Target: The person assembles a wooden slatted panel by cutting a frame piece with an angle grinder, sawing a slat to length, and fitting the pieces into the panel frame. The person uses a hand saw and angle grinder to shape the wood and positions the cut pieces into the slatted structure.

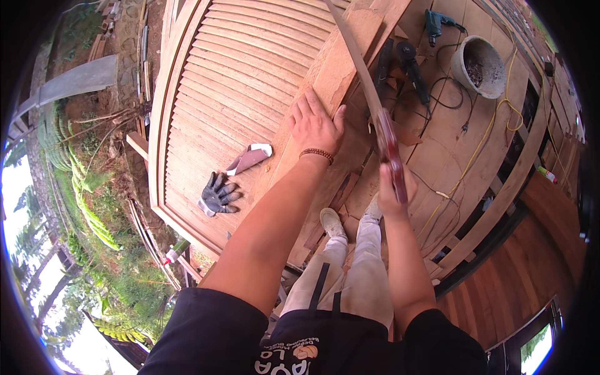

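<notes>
My right hand (398,189) is wrapped round the red-brown handle of a handsaw (388,144). The saw's long blade reaches up and away to the left, beside a wooden board (335,65). Flat on the wood at the near end of that board lies my left hand (315,125), fingers spread and thumb out to the side. A beaded bracelet circles the left wrist. Under the board is a large slatted wooden panel (250,62). The angle at which I see the blade hides its teeth, and I cannot tell whether it touches the board.
On the panel lie a black-and-grey work glove (219,195) and a curled sheet of sandpaper (250,159). To the right, an angle grinder (411,70), a teal power drill (439,26) and a grey bucket (478,67) stand among cords. A yellow cable (478,156) crosses the plank floor.
</notes>
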A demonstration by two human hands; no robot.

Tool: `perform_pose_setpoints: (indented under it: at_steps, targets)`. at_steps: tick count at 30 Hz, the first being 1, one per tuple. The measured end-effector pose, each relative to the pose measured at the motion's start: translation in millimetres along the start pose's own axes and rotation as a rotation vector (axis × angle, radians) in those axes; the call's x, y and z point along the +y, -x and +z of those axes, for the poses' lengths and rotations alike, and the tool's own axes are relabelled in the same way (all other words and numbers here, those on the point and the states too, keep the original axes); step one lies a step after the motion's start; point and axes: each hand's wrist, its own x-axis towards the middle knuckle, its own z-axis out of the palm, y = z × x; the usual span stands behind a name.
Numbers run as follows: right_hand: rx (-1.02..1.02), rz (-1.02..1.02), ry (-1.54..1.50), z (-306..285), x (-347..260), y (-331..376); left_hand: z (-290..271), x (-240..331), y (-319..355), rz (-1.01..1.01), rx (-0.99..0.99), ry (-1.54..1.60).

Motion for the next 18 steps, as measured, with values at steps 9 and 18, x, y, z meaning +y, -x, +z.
perform_pose_setpoints:
  at_steps: [9,18]
  targets:
    - [-0.018,0.033,-0.007,-47.7,-10.6,66.4,-2.0,-0.3,-1.9,-0.040,-0.044,-0.010]
    - [-0.059,0.025,-0.195,43.1,-30.8,-96.6,1.4,9.4,-4.2,0.019,0.024,0.006]
